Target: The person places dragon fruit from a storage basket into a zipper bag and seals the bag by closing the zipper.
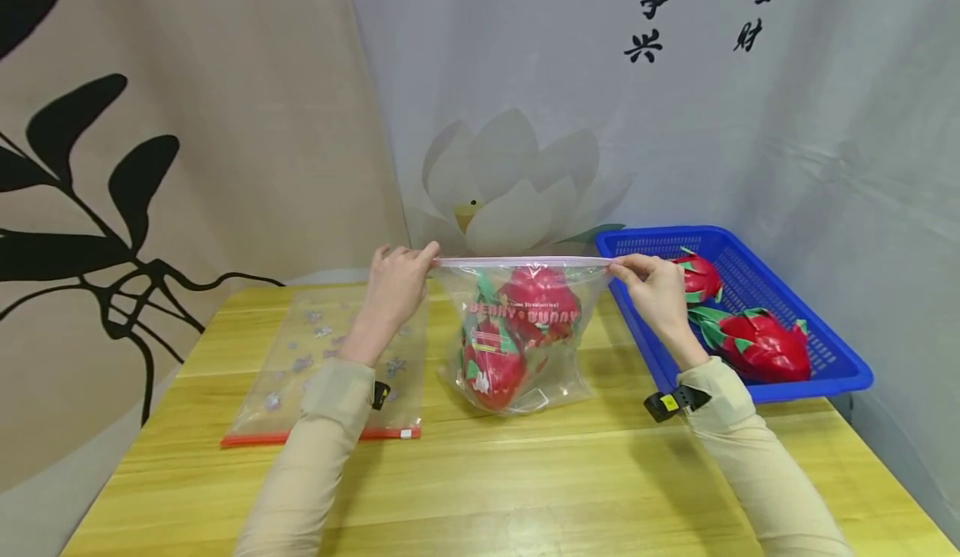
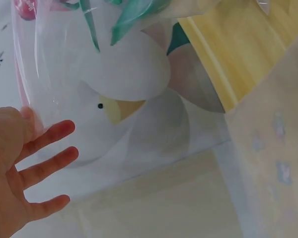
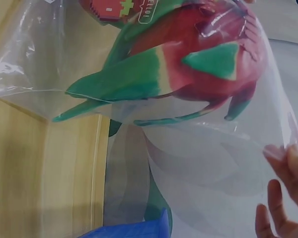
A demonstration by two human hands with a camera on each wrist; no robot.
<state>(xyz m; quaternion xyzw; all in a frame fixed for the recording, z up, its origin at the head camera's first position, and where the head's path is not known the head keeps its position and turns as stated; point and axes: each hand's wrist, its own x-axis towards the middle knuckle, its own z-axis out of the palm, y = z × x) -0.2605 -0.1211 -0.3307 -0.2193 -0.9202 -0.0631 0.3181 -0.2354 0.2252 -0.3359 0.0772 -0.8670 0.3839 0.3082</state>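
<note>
Left grip (image 1: 396, 283) and right grip (image 1: 657, 290) pinch opposite top corners of a clear, pink-lettered plastic bag (image 1: 525, 317), stretched taut squarely between them, with glossy red-and-green dragon fruits (image 1: 493, 367) sitting inside below!

— What is before you?
— A clear plastic zip bag (image 1: 558, 365), between your left hand (image 1: 397, 280) and right hand (image 1: 660, 294), two red-and-green oval dragon fruits (image 1: 495, 369) inside.
— To your right?
— A blue rectangular plastic basket (image 1: 761, 278) on the yellow wooden table (image 1: 525, 482), two more dragon fruits (image 1: 772, 348) inside.
— Left?
— A flat red-edged clear plastic bag (image 1: 288, 373), below your left forearm (image 1: 311, 457). Behind the table: a pale printed fabric curtain (image 1: 292, 123).
</note>
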